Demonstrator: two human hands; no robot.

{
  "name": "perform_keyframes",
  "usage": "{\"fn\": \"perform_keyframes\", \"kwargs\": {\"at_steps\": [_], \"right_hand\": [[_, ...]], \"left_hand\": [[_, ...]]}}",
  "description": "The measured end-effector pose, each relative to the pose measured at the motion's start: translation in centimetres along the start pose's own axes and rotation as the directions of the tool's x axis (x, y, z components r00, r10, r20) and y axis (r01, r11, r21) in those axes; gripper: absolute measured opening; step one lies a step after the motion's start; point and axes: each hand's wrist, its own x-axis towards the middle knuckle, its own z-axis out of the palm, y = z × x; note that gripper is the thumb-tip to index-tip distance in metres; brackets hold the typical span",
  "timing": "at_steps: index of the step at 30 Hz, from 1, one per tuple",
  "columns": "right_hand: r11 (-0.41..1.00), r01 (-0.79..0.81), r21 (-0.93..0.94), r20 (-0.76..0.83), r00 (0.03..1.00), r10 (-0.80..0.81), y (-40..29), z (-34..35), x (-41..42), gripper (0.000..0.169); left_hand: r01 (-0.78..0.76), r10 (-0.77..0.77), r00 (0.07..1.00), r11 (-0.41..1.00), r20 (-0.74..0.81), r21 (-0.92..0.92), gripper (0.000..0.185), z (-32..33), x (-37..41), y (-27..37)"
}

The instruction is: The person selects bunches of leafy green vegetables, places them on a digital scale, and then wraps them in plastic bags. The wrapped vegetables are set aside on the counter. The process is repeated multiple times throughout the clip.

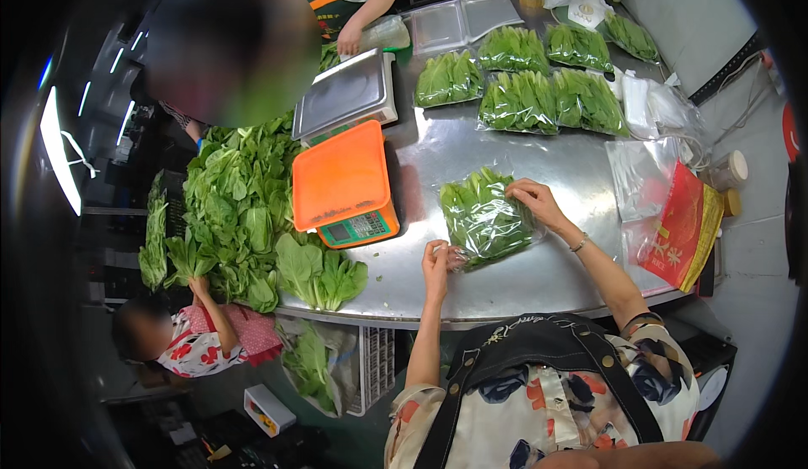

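Observation:
A clear plastic bag of leafy greens (pixel 486 223) lies on the stainless steel table (pixel 416 286) before me. My left hand (pixel 437 264) pinches the bag's lower left corner with bent fingers. At the bag's upper right edge, my right hand (pixel 536 201) grips the plastic between thumb and fingers. Left of the bag stands an orange digital scale (pixel 341 175) with nothing on its pan. Several filled bags of greens (pixel 517 103) rest farther back on the table.
Loose greens (pixel 240 198) are heaped at the left, where a co-worker's hand (pixel 199 285) holds a bunch. Another person's hand (pixel 349 40) is beyond a second scale (pixel 344 97). Flat clear bags (pixel 644 179) and a red rice bag (pixel 680 232) lie right. Below the table stands a crate (pixel 377 368).

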Motion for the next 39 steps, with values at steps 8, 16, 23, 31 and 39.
{"fn": "perform_keyframes", "kwargs": {"at_steps": [8, 16, 23, 31, 39], "right_hand": [[0.981, -0.194, 0.002, -0.197, 0.962, 0.191, 1.7, 0.7, 1.3, 0.034], [0.924, -0.32, -0.209, -0.329, 0.913, 0.242, 4.8, 0.4, 4.7, 0.035], [0.614, -0.442, -0.653, -0.4, 0.891, 0.216, 7.4, 2.2, 6.3, 0.037], [0.682, -0.182, -0.708, -0.364, 0.922, -0.132, 1.8, 2.2, 3.8, 0.035], [0.526, -0.208, -0.825, -0.119, 0.973, 0.198, 1.7, 8.1, 4.7, 0.078]], "left_hand": [[-0.373, 0.404, 0.913, 0.763, 0.061, 0.527, 0.034, 2.9, 6.5, 3.1], [-0.085, 0.425, 0.891, 0.507, -0.162, 0.858, 0.032, 5.3, 11.0, 3.0], [0.116, 0.396, 0.872, 0.404, -0.288, 0.907, 0.031, 7.1, 12.1, 1.5], [0.184, 0.422, 0.842, 0.36, -0.335, 0.915, 0.026, 5.9, 12.5, 0.6], [0.134, 0.443, 0.831, 0.425, -0.335, 0.895, 0.038, 4.5, 15.0, -1.3]]}}
